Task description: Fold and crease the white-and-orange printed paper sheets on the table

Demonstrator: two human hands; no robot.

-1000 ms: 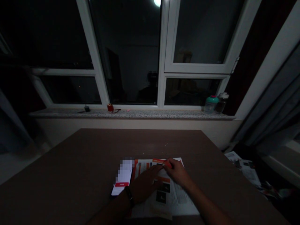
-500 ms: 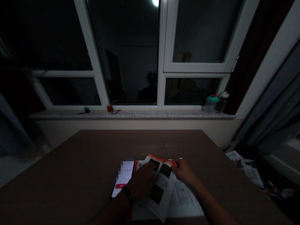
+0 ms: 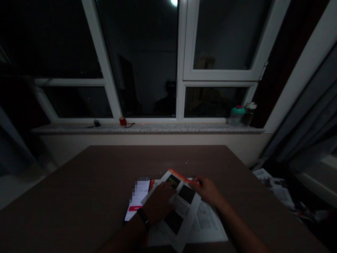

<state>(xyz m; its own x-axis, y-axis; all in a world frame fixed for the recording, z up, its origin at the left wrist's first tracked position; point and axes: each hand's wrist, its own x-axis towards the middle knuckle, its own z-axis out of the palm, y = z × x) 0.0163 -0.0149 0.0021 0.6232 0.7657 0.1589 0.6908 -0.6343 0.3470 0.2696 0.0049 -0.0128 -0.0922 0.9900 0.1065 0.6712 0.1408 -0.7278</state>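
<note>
A printed page [image 3: 185, 211] with an orange top band and dark pictures lies turned at an angle over other printed sheets [image 3: 207, 221], which look like a magazine. My left hand [image 3: 163, 198], with a dark band on the wrist, rests on the page's left part, fingers stretched out. At the page's upper right corner my right hand [image 3: 206, 189] is closed, pinching the paper's edge between thumb and fingers. A phone [image 3: 138, 200] with a lit screen and a red button lies just left of my left hand, partly covered by the forearm.
The brown table [image 3: 86, 186] reaches to the wall below a granite windowsill [image 3: 163, 128]. On the sill are a red jar [image 3: 122, 121], a small dark object [image 3: 96, 123] and a shaker bottle with a teal lid [image 3: 237, 116]. Crumpled printed papers [image 3: 277, 189] lie beyond the table's right edge.
The page's upper part has flattened and spread to the right, showing more of its pictures. My right hand has shifted slightly right with the corner; my left hand stays nearly in place.
</note>
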